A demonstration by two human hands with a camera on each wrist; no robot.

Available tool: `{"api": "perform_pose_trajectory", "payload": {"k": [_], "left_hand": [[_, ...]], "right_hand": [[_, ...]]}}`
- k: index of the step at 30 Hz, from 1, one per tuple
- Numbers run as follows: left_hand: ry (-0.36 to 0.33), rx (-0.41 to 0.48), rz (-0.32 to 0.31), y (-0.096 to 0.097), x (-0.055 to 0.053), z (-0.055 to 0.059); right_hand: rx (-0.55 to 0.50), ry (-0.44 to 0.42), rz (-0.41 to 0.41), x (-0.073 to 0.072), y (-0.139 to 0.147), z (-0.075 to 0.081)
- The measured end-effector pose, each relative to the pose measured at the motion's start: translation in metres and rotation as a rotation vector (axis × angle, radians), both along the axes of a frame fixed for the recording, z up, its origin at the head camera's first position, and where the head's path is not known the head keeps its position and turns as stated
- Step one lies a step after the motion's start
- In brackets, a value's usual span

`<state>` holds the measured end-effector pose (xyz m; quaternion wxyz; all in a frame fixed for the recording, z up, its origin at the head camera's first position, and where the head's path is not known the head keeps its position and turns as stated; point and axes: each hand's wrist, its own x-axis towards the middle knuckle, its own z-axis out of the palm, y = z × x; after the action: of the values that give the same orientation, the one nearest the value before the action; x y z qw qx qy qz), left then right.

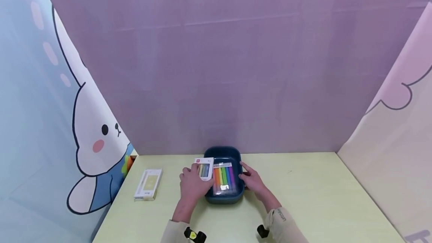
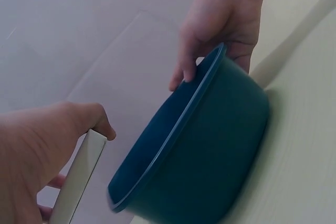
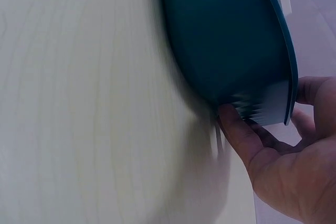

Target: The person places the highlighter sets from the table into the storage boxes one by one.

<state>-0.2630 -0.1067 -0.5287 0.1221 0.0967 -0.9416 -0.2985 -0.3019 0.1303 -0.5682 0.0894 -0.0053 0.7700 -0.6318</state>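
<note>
A dark teal plastic bin (image 1: 224, 200) stands on the table. Inside it lies a clear pack of rainbow-coloured sticks (image 1: 224, 179), perhaps markers. My left hand (image 1: 194, 186) holds a thin white box (image 1: 204, 168) over the bin's left rim; pastel sticks show through the box's window. Seen from the left wrist, the box (image 2: 79, 177) is edge-on between thumb and fingers, apart from the bin (image 2: 210, 145). My right hand (image 1: 254, 181) grips the bin's right wall, some fingers over the rim. In the right wrist view, that hand (image 3: 286, 156) also touches the outer side.
To the left on the pale wooden table (image 1: 314, 198) lies a white and yellow box (image 1: 148, 184). A purple cloth (image 1: 236, 66) hangs behind the table's back edge. Printed cloths, one with a rabbit (image 1: 98, 134), hang at the sides.
</note>
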Motion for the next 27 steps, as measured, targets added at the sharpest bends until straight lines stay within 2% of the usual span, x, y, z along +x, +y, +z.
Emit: {"api": "perform_pose_trajectory", "payload": {"k": [7, 13, 19, 24, 27], "left_hand": [[0.021, -0.019, -0.006, 0.016, -0.003, -0.004], [0.009, -0.028, -0.017, 0.03, -0.004, -0.011], [0.039, -0.072, -0.019, 0.037, -0.006, -0.016], [0.016, -0.065, -0.041, 0.043, -0.01, -0.018], [0.024, -0.071, -0.032, 0.043, -0.015, -0.016]], "right_hand": [[-0.038, -0.005, 0.031, 0.002, 0.0, -0.006], [-0.035, -0.01, 0.017, 0.001, -0.001, -0.009], [-0.06, 0.006, 0.013, 0.001, -0.004, -0.01], [-0.05, 0.011, -0.009, 0.0, -0.002, -0.013], [-0.036, 0.029, -0.011, -0.004, -0.004, -0.012]]}}
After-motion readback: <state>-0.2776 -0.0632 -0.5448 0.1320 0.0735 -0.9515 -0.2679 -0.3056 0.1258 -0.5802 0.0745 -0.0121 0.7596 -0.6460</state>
